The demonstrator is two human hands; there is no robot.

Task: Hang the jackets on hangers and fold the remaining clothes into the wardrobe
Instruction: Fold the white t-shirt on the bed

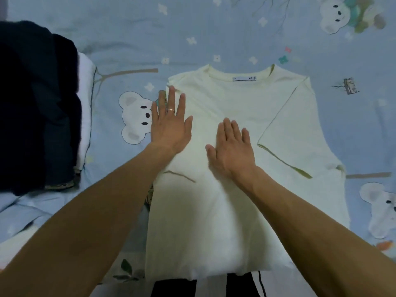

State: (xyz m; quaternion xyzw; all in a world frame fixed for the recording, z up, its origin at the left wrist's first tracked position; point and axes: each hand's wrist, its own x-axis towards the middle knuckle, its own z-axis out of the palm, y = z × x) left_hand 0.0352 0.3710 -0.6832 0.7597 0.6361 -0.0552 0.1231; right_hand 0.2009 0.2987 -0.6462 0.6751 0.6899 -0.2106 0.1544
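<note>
Bedsheet (235,28): pale blue, printed with white bears, small flowers and branches; it fills the view under everything you handle.
Dark clothes pile (36,108): black and navy garments stacked at your far left, well apart from the shirt, lying over a white garment (85,86) whose edge shows along the pile's right side.
Black garment with white stripes (242,284): at the bottom edge, partly hidden under the shirt's hem.
T-shirt (235,99): pale cream, spread flat in the middle of the sheet, collar away from you with a small white neck label; its left side looks folded inward, its right sleeve lies out flat.
Left hand (169,125): released, fingers straight, palm down across the shirt's left edge, partly on the sheet.
Right hand (232,146): released, flat on the shirt's chest, just beside your left.
Ring (171,109): on a left-hand finger.
</note>
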